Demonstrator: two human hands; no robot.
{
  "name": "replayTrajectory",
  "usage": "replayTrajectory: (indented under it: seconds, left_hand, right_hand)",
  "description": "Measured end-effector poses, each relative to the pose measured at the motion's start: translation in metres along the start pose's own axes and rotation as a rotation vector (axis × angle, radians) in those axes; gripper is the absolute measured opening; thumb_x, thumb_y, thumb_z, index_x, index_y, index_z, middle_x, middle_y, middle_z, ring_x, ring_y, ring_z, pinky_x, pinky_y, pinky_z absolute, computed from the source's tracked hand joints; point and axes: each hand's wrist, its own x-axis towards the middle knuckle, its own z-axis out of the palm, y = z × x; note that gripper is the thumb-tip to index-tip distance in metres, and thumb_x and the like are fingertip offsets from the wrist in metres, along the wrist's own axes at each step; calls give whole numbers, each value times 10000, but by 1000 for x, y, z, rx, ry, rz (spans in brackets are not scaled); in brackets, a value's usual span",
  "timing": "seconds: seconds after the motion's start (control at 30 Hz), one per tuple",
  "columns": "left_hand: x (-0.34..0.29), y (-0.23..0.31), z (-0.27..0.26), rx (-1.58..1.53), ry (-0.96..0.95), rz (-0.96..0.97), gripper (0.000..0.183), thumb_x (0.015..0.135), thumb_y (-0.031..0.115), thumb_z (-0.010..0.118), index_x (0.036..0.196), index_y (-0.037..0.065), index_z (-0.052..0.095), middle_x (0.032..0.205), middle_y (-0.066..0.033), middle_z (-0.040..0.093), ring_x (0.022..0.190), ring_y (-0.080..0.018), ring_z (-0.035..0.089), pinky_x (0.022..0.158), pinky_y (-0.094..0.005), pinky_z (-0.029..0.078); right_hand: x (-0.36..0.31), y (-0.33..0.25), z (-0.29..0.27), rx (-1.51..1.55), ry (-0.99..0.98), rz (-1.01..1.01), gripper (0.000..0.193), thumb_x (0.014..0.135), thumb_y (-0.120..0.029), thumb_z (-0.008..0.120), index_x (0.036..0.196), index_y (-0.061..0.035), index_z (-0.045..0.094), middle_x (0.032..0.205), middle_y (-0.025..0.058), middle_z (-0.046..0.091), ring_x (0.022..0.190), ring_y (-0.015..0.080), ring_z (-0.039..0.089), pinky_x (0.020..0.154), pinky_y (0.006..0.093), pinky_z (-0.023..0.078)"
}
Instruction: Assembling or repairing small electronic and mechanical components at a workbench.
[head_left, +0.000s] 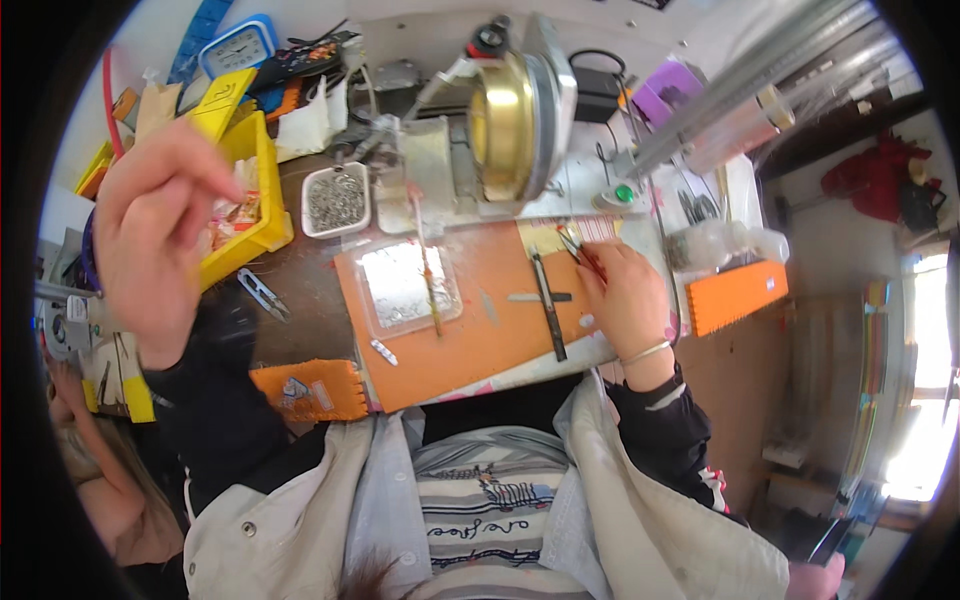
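My right hand rests at the right of an orange mat, its fingers closed around a pair of red-sided tweezers. The tweezer tips lie over a yellowish printed sheet; any small piece between them is too small to make out. At the left, my left hand is raised in front of a yellow bin that has small packets in it. Its fingers are bent and smeared by motion. On the mat, a dark slim tool crosses a grey strip, beside a clear shallow box with tiny shiny bits.
A white tray of small metal pieces stands behind the mat. Thread snips lie left of it. A machine with a brass-coloured wheel stands at the back. An orange pad sits at the right edge. Another person's arm shows far left.
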Motion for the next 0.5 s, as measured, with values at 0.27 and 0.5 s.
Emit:
replayTrajectory:
  seconds: [0.27, 0.5]
  left_hand:
    - [30, -48, 34, 186, -56, -109, 181, 797, -41, 680, 967, 20, 695, 782, 21, 521, 601, -51, 386, 559, -212, 294]
    - [38, -81, 41, 370, -204, 67, 188, 749, 8, 723, 936, 20, 718, 769, -73, 578, 616, -187, 522, 557, -301, 393]
  right_hand:
    - [-25, -17, -39, 406, -50, 207, 141, 985, -118, 536, 1015, -22, 635, 865, 89, 659, 762, 202, 640, 659, 309, 492]
    - [4, -105, -45, 1169, -393, 350, 206, 1052, -138, 437, 1159, -15, 563, 915, 12, 593, 722, 50, 502, 650, 203, 431]
